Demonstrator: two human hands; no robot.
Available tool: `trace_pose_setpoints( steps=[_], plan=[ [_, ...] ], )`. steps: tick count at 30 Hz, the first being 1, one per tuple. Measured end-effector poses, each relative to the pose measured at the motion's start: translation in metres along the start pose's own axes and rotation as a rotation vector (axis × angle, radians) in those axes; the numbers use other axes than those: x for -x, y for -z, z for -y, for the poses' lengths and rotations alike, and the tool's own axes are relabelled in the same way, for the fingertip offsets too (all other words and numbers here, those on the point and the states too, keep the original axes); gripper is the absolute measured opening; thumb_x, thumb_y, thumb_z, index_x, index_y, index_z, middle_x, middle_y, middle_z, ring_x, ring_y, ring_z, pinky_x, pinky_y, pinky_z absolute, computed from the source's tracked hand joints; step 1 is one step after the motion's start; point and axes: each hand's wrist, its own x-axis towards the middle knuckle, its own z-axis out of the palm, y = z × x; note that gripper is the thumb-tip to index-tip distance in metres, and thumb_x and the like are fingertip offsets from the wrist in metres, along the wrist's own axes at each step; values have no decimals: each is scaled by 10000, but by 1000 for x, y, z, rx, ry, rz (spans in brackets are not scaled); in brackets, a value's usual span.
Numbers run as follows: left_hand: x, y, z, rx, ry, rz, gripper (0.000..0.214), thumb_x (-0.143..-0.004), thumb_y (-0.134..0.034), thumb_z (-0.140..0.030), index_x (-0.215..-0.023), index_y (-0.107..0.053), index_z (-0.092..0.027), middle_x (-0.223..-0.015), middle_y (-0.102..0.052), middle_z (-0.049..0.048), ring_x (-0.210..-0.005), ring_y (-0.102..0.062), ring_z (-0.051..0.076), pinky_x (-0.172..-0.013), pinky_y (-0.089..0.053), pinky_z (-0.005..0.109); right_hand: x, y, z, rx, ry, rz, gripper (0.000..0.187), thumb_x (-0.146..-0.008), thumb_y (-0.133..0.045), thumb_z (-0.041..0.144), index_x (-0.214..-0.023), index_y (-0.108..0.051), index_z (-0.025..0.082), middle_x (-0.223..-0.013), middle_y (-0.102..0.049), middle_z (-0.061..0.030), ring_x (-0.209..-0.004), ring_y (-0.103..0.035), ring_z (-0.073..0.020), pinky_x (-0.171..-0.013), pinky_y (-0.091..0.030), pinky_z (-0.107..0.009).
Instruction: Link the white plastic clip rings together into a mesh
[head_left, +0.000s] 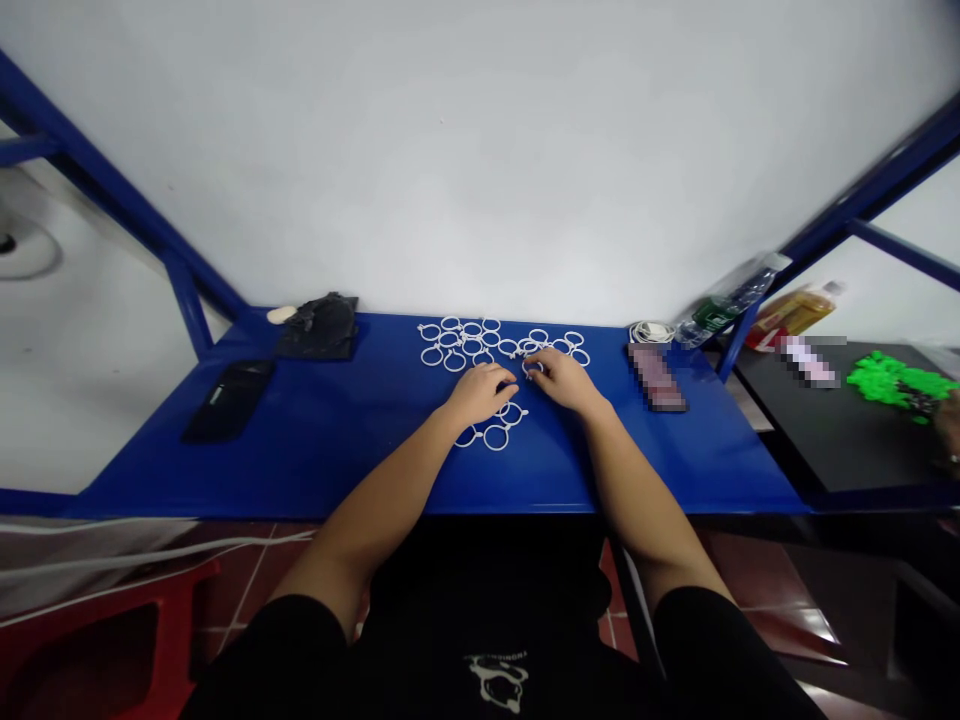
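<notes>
Thin white plastic rings with small tabs (471, 346) lie flat on the blue table, a larger batch spread beyond my left hand. A second group of the rings (574, 339) sits beyond my right hand. My right hand (564, 380) is closed, thumb and fingers at a white ring (532, 369). Just to its left, my left hand (478, 394) is bent with thumb and fingertips drawn together; whatever is between them is hidden. Several joined or touching rings (496, 438) lie nearer me, partly covered by my left hand and wrist.
On the blue table (300, 460) lie a black pouch (232, 400) and a crumpled black bag (322, 328) at left. A phone-like blurred object (657, 378), a coiled white cable (651, 332) and a plastic bottle (731, 300) are at right. Green pieces (896, 380) cover part of a neighbouring black table.
</notes>
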Motion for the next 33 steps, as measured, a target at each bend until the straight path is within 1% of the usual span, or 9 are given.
trace_pose_setpoints(
  steps=[2,5,9,14,17,20,24,29,33],
  plan=[
    [1,1,-5,8,11,31,123,-999,-704,-297,-1079,-767,-228,-1089,-770,45,-1059,-691,242,-975,-546,412,0,-2,-4,51,-30,44,306,-922,-640,121,-1196,-752,200,-1227,-758,-115,-1108,-698,-254,-977,-526,-364],
    [3,1,-13,35,19,86,133,-994,-706,-298,-1090,-771,-233,-1089,-776,42,-1023,-712,230,-919,-558,379,-1,-8,-3,106,-25,122,331,-918,-615,85,-1194,-750,208,-1180,-768,-100,-1071,-704,-240,-930,-525,-333],
    [4,-1,-17,37,-7,116,129,-990,-708,-308,-1070,-785,-241,-1053,-782,37,-958,-722,217,-863,-555,357,-2,-13,1,87,11,129,284,-929,-612,96,-1145,-765,200,-1112,-774,-98,-992,-708,-235,-864,-519,-327],
    [1,-1,-13,40,90,-72,120,-965,-751,-283,-1074,-779,-240,-1004,-778,23,-857,-704,185,-802,-539,329,-2,-11,3,-166,24,-67,120,-968,-658,228,-1015,-767,209,-1014,-781,-74,-903,-696,-214,-842,-520,-342],
    [0,0,-10,27,96,-171,149,-976,-747,-293,-1110,-768,-231,-994,-774,32,-860,-700,187,-802,-530,327,-2,-11,8,-342,17,-154,153,-983,-677,339,-1000,-761,212,-919,-768,-50,-772,-660,-189,-750,-511,-324],
    [0,0,-9,10,34,-205,129,-1032,-669,-302,-1051,-761,-214,-943,-758,38,-870,-695,190,-801,-518,322,-2,-14,15,-410,60,-159,218,-988,-687,429,-975,-757,223,-878,-747,-41,-750,-639,-185,-720,-500,-319],
    [0,-1,-6,-9,-48,-193,182,-1058,-605,-276,-957,-735,-197,-868,-721,35,-824,-672,183,-764,-495,312,0,-14,21,-409,89,-153,311,-999,-674,514,-900,-709,222,-819,-697,-30,-722,-601,-178,-691,-473,-312],
    [2,-1,-5,-28,-131,-216,295,-1072,-520,-287,-857,-699,-193,-807,-677,37,-763,-625,176,-732,-477,316,3,-11,26,-402,92,-122,318,-1026,-625,503,-880,-625,221,-745,-651,-6,-670,-565,-166,-664,-443,-300],
    [2,1,-6,-30,-115,-207,359,-1064,-490,-302,-772,-674,-200,-752,-648,29,-716,-593,164,-721,-472,316,4,-12,30,-344,62,-101,300,-1044,-581,479,-889,-616,225,-772,-671,-21,-693,-581,-172,-685,-458,-300]
  ],
)
